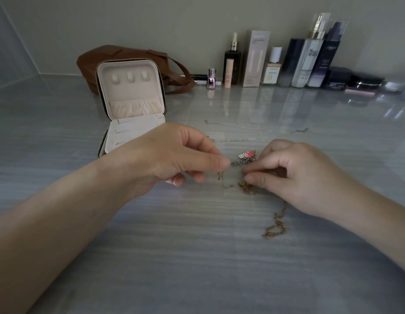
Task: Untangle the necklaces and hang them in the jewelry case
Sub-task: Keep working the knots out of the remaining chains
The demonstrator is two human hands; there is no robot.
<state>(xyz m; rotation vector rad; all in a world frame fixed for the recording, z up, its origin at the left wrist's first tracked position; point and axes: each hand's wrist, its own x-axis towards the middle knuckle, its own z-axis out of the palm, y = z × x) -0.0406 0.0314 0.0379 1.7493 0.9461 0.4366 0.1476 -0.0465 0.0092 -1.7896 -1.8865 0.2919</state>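
Note:
A knot of tangled necklaces [242,175] lies on the grey table between my hands. It holds a silver chain with a pink and white charm [246,154] and a gold chain [275,225] that trails off to the near right. My left hand [174,157] pinches the silver chain at its left end. My right hand [294,175] pinches the tangle from the right. The open beige jewelry case [131,103] stands behind my left hand, its lid upright with three hooks and no necklace on them. Two thin silver chains [249,128] lie stretched out beyond the tangle.
A brown leather bag [120,57] sits behind the case. Several cosmetic bottles and boxes [294,62] line the back wall on the right. The grey striped table [197,257] stretches toward me.

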